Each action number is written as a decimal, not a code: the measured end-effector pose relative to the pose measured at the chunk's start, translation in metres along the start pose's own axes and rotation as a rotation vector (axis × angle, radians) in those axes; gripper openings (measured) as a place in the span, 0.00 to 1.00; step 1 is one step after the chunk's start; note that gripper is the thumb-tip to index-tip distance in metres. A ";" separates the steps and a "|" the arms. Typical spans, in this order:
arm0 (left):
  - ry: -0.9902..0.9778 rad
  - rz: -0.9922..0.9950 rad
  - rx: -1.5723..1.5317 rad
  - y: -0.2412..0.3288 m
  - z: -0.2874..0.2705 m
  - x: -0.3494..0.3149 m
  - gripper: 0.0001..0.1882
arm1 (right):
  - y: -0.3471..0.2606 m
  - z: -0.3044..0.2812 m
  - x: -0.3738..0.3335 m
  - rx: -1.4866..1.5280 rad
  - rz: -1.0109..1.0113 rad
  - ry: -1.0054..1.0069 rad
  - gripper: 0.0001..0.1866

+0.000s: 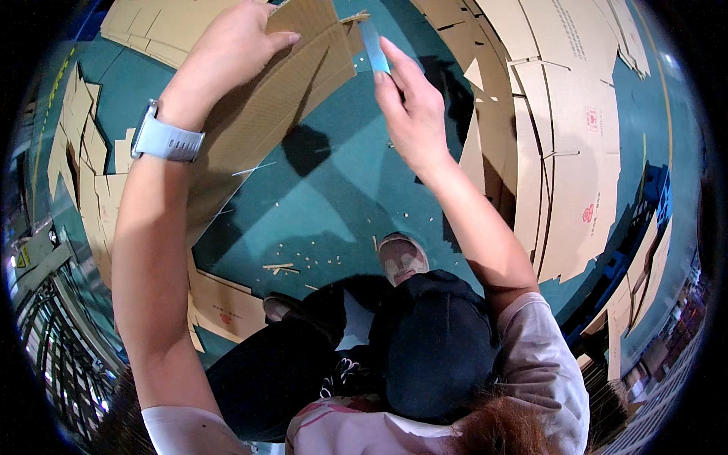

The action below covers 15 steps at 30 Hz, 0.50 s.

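My left hand [241,44], with a pale watch strap on its wrist, is closed on the upper edge of a brown corrugated cardboard sheet [265,114]. The sheet stands tilted in front of me, and its torn corner points to the right. In my right hand [414,102] a flat, narrow blue tool [372,47] is pinched between thumb and fingers. Its far end meets a frayed strip of cardboard [354,17] at that corner. I cannot make out the tool's exact kind.
Stacked flat cardboard [565,152] lies at the right, with more cardboard sheets [83,152] at the left. A blue pallet [656,193] is at the far right. Small cardboard scraps [280,267] litter the green floor [334,205] near my shoe [402,256].
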<state>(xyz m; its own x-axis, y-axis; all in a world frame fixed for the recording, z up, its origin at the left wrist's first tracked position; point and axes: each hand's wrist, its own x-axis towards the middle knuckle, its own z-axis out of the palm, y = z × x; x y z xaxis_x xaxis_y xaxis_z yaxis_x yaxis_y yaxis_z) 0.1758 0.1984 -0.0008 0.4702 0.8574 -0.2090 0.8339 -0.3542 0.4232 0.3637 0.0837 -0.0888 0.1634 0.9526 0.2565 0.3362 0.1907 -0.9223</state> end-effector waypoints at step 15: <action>-0.005 -0.041 0.006 0.001 0.003 -0.001 0.19 | 0.014 0.007 0.042 -0.659 -0.568 -0.083 0.19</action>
<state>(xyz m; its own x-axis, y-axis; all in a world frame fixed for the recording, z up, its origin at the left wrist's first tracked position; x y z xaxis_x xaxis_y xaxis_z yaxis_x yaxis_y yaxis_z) 0.1774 0.1963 -0.0033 0.4373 0.8693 -0.2305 0.8541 -0.3211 0.4092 0.3688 0.1282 -0.0932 -0.2509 0.7738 0.5815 0.8182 0.4906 -0.2998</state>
